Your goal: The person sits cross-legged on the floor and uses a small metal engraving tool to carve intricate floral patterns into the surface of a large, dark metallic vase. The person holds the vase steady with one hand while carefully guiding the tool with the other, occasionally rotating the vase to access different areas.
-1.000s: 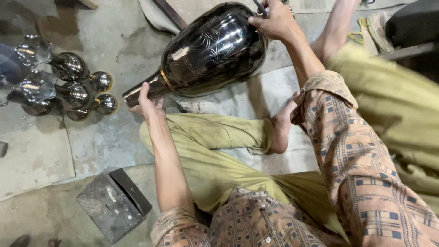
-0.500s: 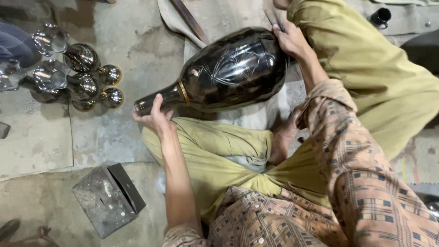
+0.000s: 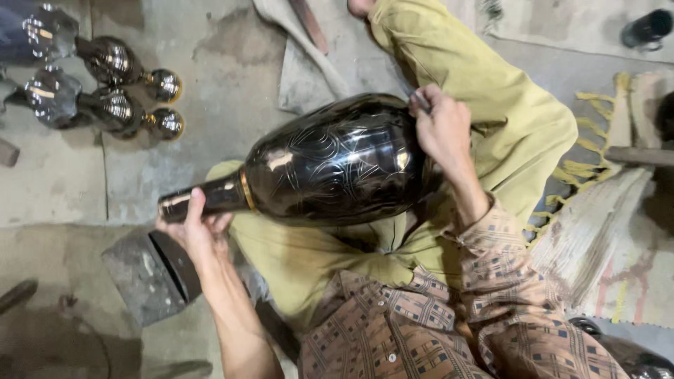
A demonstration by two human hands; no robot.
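Lying on its side across the person's lap, the large black vase (image 3: pixel 337 165) fills the middle of the frame, its engraved body toward the right and its narrow neck pointing left. The left hand (image 3: pixel 193 228) curls around the neck near the mouth, fingers closed on it. The right hand (image 3: pixel 442 126) rests on the vase's wide end, pinching a small metal tool (image 3: pixel 421 102) against the surface. Several smaller shiny vases (image 3: pixel 105 88) lie on the concrete floor (image 3: pixel 217 77) in the upper left of the frame. A dark metal block (image 3: pixel 151 274) sits at lower left, just beside the left wrist.
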